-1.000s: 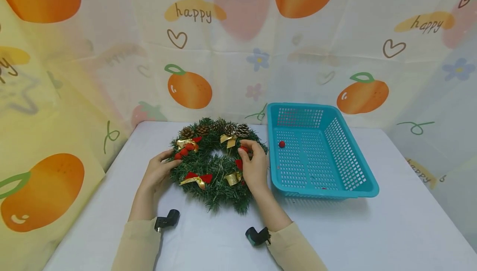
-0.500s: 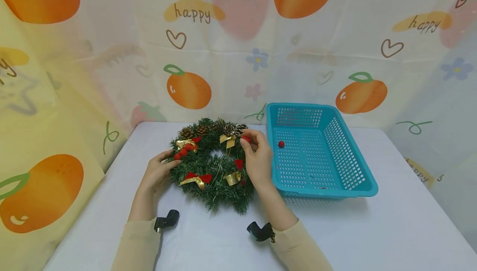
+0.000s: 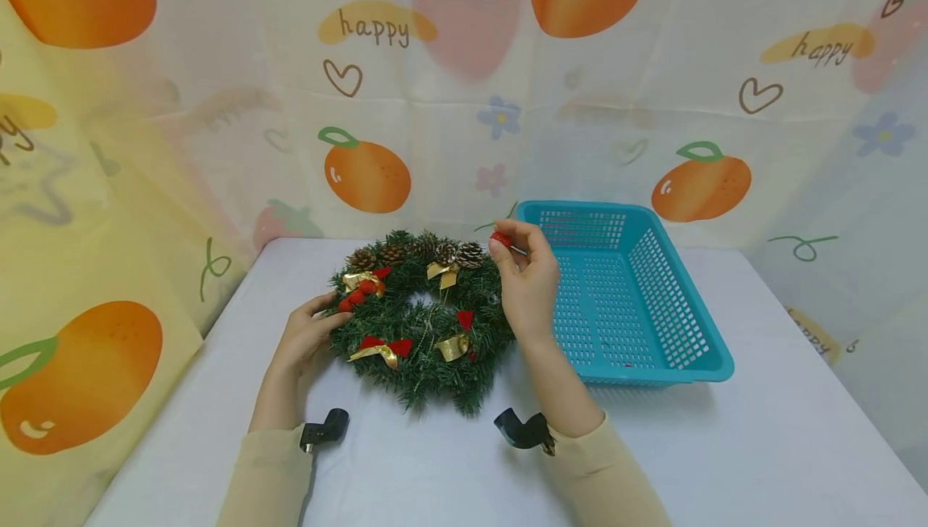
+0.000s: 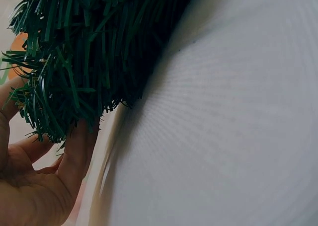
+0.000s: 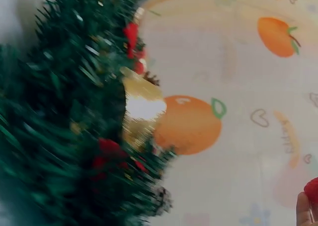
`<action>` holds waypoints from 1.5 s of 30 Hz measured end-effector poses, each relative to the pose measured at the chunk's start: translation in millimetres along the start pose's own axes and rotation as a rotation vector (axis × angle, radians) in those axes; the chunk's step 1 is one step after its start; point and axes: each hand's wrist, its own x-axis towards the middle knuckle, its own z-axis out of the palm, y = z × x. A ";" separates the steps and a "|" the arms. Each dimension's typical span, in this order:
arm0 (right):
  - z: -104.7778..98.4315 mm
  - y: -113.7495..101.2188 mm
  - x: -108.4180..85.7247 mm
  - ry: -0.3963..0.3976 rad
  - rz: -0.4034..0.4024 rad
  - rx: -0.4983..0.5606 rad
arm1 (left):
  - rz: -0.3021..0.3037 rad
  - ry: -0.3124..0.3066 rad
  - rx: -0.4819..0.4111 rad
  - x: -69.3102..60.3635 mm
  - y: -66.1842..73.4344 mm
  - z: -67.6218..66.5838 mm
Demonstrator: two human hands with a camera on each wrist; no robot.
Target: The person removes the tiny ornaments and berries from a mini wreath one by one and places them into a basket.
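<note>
A green wreath [image 3: 428, 382] with pine cones [image 3: 392, 254], red and gold bows and red berries [image 3: 357, 296] lies on the table. My left hand [image 3: 306, 338] grips its left edge; the left wrist view shows the fingers [image 4: 77, 156] under the green strands [image 4: 64, 87]. Raised above the wreath's right side, my right hand [image 3: 532, 285] pinches a red berry [image 3: 499, 239] between thumb and fingers. Part of a thin stem seems to show behind it. In the right wrist view, that berry [image 5: 312, 191] and a fingertip appear at the lower right corner.
Right of the wreath stands a blue plastic basket [image 3: 714, 350], its left side partly hidden by my right hand. A small red bit [image 3: 627, 365] shows near the basket's front. A white cloth [image 3: 406, 470] covers the table, and a printed curtain [image 3: 449, 156] hangs behind.
My right hand has lifted off the wreath, moving up and to the right with the red berry. It now covers the red ball seen earlier in the basket. My left hand has stayed put.
</note>
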 end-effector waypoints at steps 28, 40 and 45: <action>-66.2 -1.9 85.0 0.231 0.045 0.094 | 0.015 -0.007 -0.007 0.3 -2.0 0.2; -86.4 37.6 105.1 0.301 0.318 0.145 | 0.010 0.004 -0.052 1.3 -1.4 -0.6; -88.1 50.3 109.0 0.288 0.406 0.145 | 0.012 0.001 -0.022 0.8 -1.5 -0.3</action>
